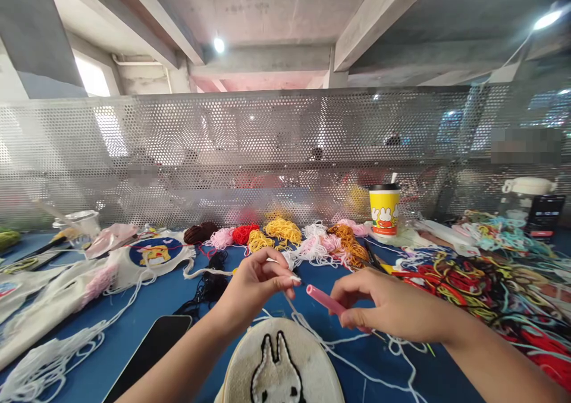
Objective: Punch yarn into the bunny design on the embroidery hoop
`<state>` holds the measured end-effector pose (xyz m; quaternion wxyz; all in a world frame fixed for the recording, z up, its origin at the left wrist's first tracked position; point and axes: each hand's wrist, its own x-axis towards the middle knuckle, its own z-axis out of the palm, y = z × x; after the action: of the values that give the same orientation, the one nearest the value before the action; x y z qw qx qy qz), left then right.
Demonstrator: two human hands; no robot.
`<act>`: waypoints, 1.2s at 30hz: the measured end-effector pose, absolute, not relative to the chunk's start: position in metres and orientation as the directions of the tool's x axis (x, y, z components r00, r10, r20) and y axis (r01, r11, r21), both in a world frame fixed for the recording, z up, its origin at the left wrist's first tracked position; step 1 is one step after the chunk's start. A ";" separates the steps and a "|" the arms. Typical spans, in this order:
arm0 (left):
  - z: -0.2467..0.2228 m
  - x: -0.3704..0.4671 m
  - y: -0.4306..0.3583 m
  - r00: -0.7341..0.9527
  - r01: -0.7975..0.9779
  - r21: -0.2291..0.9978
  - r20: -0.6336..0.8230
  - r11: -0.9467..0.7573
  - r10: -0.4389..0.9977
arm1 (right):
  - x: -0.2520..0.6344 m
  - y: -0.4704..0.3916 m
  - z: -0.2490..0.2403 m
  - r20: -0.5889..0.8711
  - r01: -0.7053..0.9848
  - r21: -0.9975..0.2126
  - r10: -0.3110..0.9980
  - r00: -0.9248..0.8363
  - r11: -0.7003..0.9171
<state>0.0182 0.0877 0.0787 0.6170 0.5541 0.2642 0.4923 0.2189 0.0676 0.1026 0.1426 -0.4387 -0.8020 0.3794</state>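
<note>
My left hand (263, 281) is closed in a pinch, with the end of a white yarn (295, 279) between thumb and fingertips. My right hand (379, 305) grips a pink punch needle (322, 299). The hollow end of its handle faces the yarn end, a small gap apart; a thin metal tip shows below the hand. Beneath both hands lies an embroidery hoop (241, 355) of cream cloth, worked with a black-outlined rabbit (276, 370) partly filled in white. Loose white yarn (348, 361) trails over the blue table on the right of the hoop.
A black phone (149, 355) lies left of the hoop. Yarn bundles (283, 230) line the back, beside a yellow cup (384, 210). Tangled coloured yarn (464, 284) covers the right side. Cloth pieces (156, 257) lie left. A perforated metal screen (267, 135) stands behind.
</note>
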 end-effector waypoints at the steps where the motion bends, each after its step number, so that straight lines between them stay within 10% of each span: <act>1: 0.079 0.019 0.087 0.383 -0.313 0.945 0.220 -0.099 0.897 | 0.218 0.068 0.102 -0.108 0.595 -0.737 0.812 -0.574 0.322; 36: 0.080 0.020 0.082 0.517 -0.010 0.961 0.242 -0.278 0.821 | 0.221 0.070 0.101 -0.218 0.644 -0.692 0.757 -0.616 0.325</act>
<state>0.0197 0.0823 0.0796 0.5254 0.6947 0.2919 0.3952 0.2209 0.0702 0.1011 0.0726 -0.4322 -0.8106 0.3883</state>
